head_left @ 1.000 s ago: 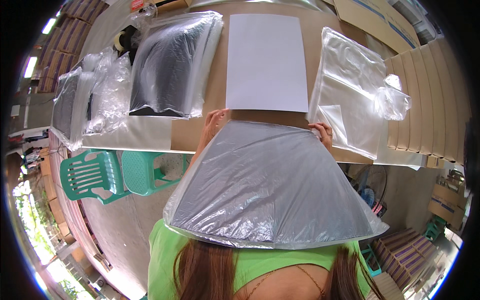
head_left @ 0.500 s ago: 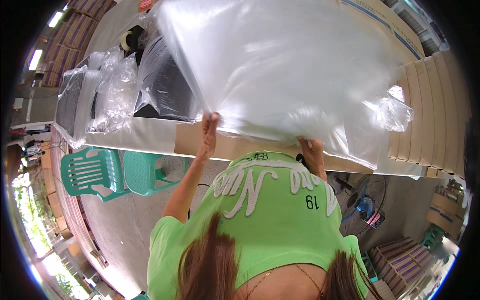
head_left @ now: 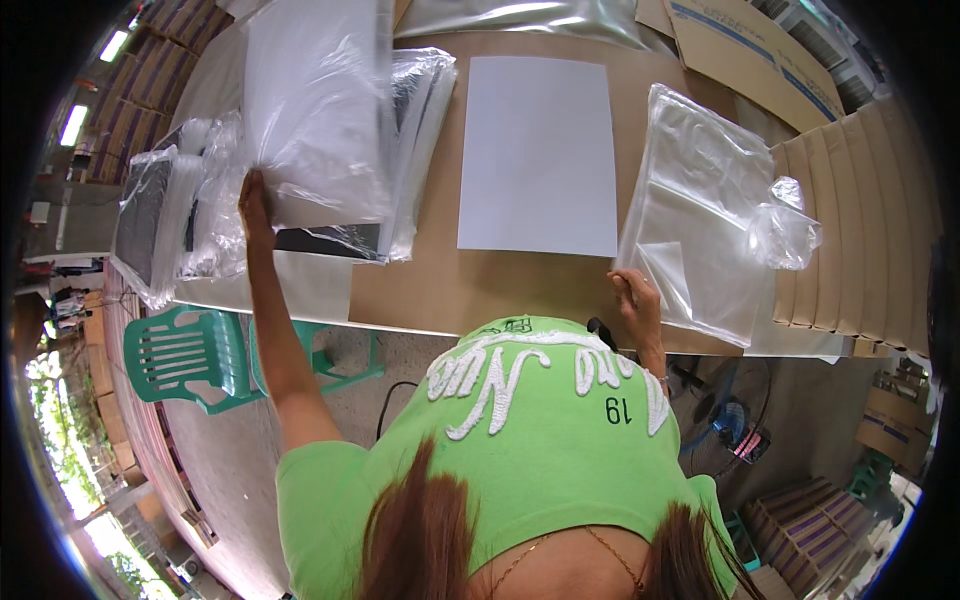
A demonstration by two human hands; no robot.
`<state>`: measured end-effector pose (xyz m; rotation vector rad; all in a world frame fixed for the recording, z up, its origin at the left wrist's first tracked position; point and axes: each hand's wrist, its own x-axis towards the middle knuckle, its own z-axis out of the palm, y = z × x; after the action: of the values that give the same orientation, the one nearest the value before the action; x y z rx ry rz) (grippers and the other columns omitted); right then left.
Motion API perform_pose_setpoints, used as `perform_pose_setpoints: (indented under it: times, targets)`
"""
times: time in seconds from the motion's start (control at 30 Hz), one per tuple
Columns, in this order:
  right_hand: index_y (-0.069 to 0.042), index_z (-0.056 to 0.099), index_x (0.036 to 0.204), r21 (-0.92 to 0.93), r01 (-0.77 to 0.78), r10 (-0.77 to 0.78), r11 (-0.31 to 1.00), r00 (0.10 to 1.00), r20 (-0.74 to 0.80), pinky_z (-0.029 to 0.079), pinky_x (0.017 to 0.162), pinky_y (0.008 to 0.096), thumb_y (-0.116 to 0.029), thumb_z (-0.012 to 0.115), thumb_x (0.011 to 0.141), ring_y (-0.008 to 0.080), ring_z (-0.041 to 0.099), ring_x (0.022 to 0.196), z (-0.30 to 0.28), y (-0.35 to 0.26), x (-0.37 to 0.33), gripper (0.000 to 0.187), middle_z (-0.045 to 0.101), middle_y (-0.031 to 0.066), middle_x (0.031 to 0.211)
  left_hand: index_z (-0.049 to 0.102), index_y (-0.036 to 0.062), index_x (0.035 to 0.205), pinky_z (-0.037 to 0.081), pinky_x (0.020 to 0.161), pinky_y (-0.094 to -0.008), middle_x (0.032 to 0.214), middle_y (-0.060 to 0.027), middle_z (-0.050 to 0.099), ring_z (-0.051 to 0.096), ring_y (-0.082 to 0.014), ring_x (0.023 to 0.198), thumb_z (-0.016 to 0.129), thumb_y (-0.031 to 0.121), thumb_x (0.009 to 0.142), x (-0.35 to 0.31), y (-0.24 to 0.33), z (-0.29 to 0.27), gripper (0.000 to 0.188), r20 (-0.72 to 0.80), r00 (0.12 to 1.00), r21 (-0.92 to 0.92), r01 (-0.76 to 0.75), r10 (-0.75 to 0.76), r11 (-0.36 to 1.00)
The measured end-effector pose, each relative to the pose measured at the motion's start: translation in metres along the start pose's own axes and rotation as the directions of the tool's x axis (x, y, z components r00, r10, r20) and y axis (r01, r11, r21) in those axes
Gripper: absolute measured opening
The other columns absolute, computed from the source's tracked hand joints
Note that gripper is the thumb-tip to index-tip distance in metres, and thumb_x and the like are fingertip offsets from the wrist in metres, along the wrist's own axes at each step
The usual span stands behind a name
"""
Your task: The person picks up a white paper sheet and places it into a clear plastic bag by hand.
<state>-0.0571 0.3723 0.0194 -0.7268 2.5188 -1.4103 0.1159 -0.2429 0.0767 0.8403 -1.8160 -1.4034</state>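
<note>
My left hand (head_left: 257, 207) is closed on the lower left corner of a clear plastic bag with a white sheet inside (head_left: 318, 130). That bag lies over a pile of dark sheets in clear plastic (head_left: 405, 190). A bare white sheet (head_left: 538, 155) lies flat on brown cardboard in the middle. At its lower right corner is my right hand (head_left: 637, 303), fingers curled together by the edge of a stack of clear plastic bags (head_left: 690, 230). Whether those fingers pinch anything is hidden.
Folded brown cardboard pieces (head_left: 850, 220) stand in a row at the right, with crumpled clear plastic (head_left: 785, 230) against them. More plastic-wrapped dark sheets (head_left: 145, 225) lie at the far left. A green chair (head_left: 190, 355) and a fan (head_left: 725, 410) stand below the table edge.
The wide clear plastic has swung left off the middle, uncovering the white sheet and the bag stack. My left hand has moved left with it; my right hand has shifted slightly right.
</note>
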Motion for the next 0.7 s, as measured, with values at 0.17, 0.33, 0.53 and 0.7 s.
perform_pose_setpoints:
  times: [0.17, 0.33, 0.53, 0.7]
  targets:
    - [-0.001, 0.061, 0.091, -0.05, 0.024, -0.027, 0.998, 0.998, -0.061, 0.042, 0.062, 0.0291, -0.005, 0.057, 0.085, 0.0207, 0.054, 0.067, 0.0, 0.014, 0.002, 0.008, 0.059, 0.0106, 0.079, 0.051, 0.0061, 0.125, 0.045, 0.086, -0.0272, 0.111, -0.0048, 0.06, 0.057, -0.0149, 0.1, 0.053, 0.022, 0.09, 0.057, -0.01, 0.003, 0.039, 0.14, 0.943, -0.187, 0.324, -0.301, 0.928]
    - [-0.002, 0.061, 0.09, -0.099, 0.069, -0.077, 0.993, 0.994, -0.083, 0.042, 0.064, 0.032, -0.006, 0.057, 0.085, 0.0252, 0.056, 0.069, 0.003, 0.016, 0.005, 0.008, 0.061, 0.0108, 0.08, 0.052, 0.0033, 0.124, 0.042, 0.088, -0.027, 0.114, -0.007, 0.059, 0.056, -0.0155, 0.102, 0.055, 0.02, 0.088, 0.097, -0.04, -0.016, 0.04, 0.136, 0.927, 0.103, 0.337, -0.348, 0.936]
    - [-0.005, 0.061, 0.091, -0.193, 0.06, -0.088, 0.979, 0.986, -0.141, 0.038, 0.069, 0.0321, -0.009, 0.056, 0.085, 0.0248, 0.057, 0.07, 0.009, 0.015, -0.001, 0.008, 0.061, 0.0097, 0.082, 0.054, -0.0009, 0.12, 0.039, 0.091, -0.0249, 0.114, -0.0085, 0.06, 0.055, -0.0157, 0.102, 0.057, 0.027, 0.088, 0.086, -0.056, -0.018, 0.043, 0.067, 0.958, 0.399, 0.231, -0.279, 0.888]
    - [-0.005, 0.061, 0.091, -0.21, 0.068, -0.103, 0.975, 0.982, -0.161, 0.038, 0.071, 0.0331, -0.009, 0.055, 0.086, 0.0261, 0.057, 0.075, 0.015, 0.017, -0.001, 0.009, 0.061, 0.0099, 0.083, 0.056, -0.0025, 0.118, 0.039, 0.092, -0.0248, 0.115, -0.0111, 0.06, 0.055, -0.0162, 0.104, 0.055, 0.029, 0.089, 0.058, -0.064, -0.03, 0.043, 0.078, 0.987, 0.498, 0.082, -0.139, 0.863]
